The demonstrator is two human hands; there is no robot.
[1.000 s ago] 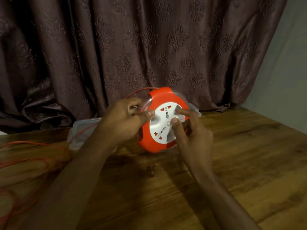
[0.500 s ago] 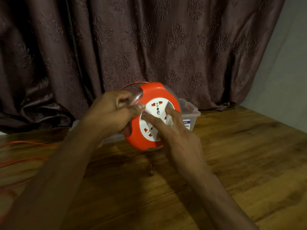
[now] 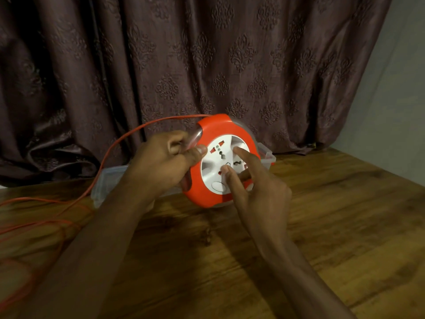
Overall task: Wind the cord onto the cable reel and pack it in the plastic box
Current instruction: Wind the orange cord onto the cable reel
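Note:
The round orange cable reel [image 3: 207, 199] with a white socket face is held upright just above the wooden table. My left hand [image 3: 163, 164] grips its left rim, thumb on the front. My right hand [image 3: 255, 187] has its fingertips pressed on the white socket disc. A thin orange cord [image 3: 119, 141] arcs from the reel's top down to the left and lies in loose loops on the table. The clear plastic box [image 3: 268, 155] stands behind the reel, mostly hidden by it and my hands.
The wooden table [image 3: 322, 226] stretches to the right and towards me. A dark patterned curtain [image 3: 207, 65] hangs close behind the box. A pale wall [image 3: 391, 111] is at the far right. Loose cord loops [image 3: 34, 226] cover the table's left side.
The white disc has turned under my right fingers, and the cord now arcs taut from the reel's top. The reel has shifted slightly in my left hand.

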